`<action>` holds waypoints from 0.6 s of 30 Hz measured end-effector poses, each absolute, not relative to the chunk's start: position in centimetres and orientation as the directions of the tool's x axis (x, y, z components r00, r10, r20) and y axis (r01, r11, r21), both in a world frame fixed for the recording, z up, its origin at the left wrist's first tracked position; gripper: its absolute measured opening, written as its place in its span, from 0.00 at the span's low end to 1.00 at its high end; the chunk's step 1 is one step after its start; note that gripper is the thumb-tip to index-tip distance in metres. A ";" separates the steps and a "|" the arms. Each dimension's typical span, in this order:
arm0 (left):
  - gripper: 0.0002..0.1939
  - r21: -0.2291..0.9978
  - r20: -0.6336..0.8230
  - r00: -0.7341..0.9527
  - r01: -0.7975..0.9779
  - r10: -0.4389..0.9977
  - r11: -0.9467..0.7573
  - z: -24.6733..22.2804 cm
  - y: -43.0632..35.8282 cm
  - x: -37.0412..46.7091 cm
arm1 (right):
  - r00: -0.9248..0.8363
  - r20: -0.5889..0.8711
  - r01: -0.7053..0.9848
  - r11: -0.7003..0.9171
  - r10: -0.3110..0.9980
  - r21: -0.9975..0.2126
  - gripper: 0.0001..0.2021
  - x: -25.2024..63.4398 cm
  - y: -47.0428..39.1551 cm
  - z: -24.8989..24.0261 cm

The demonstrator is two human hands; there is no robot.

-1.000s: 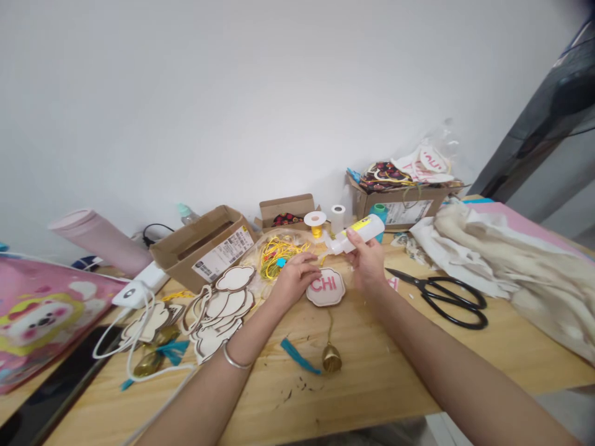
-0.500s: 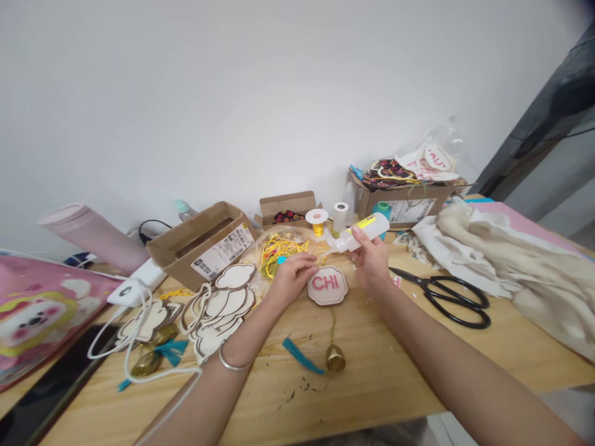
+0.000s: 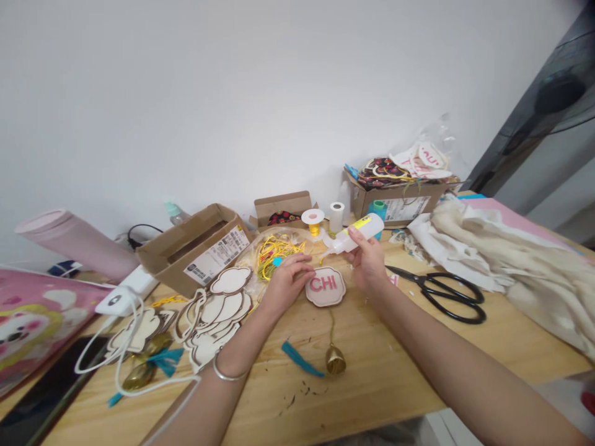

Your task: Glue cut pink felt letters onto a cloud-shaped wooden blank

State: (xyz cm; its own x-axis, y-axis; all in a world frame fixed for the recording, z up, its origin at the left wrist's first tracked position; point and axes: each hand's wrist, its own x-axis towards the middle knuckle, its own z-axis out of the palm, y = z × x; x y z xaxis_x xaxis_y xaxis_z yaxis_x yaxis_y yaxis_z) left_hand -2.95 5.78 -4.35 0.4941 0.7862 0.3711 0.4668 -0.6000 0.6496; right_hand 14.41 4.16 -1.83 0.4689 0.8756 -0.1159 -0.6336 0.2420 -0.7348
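A pale plaque [image 3: 326, 287] with pink "CHI" letters lies on the wooden table. My right hand [image 3: 366, 255] is closed round a white glue bottle [image 3: 365, 228] with a yellow label, its nozzle tilted down to the left above the plaque's top edge. At the plaque's left edge is my left hand [image 3: 292, 275], fingers bent together; its fingertips meet near the edge, and what they pinch is too small to tell. Below the plaque, a cord leads to a brass bell [image 3: 335, 359], with a blue tassel [image 3: 301, 359] to its left.
Black scissors [image 3: 446, 291] and cream cloth [image 3: 515, 266] lie at the right. Left are wooden cutouts [image 3: 218, 310], an open box [image 3: 195, 248] and a white cable. Behind my hands stand spools [image 3: 336, 217] and a full box [image 3: 404, 201]; yellow cords [image 3: 274, 251] lie near my left hand.
The view has shifted slightly, moving most things a little left in the picture. Both hands and the bottle keep nearly the same place over the plaque.
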 end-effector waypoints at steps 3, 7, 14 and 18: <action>0.07 0.648 0.380 0.493 0.462 0.783 -0.605 -4.7 6.0 -3.1 | 0.459 -0.103 -0.623 0.238 0.882 -0.745 0.16 14.5 4.1 -2.1; 0.08 0.642 0.394 0.483 0.464 0.782 -0.610 -4.8 6.0 -3.2 | 0.457 -0.116 -0.630 0.228 0.882 -0.742 0.16 14.5 4.2 -2.3; 0.06 0.626 0.390 0.495 0.476 0.776 -0.618 -4.4 5.9 -3.1 | 0.452 -0.126 -0.630 0.216 0.883 -0.746 0.16 14.4 4.2 -2.4; 0.06 0.627 0.385 0.507 0.470 0.771 -0.622 -4.3 5.7 -3.0 | 0.452 -0.131 -0.641 0.219 0.882 -0.735 0.16 14.4 4.1 -2.4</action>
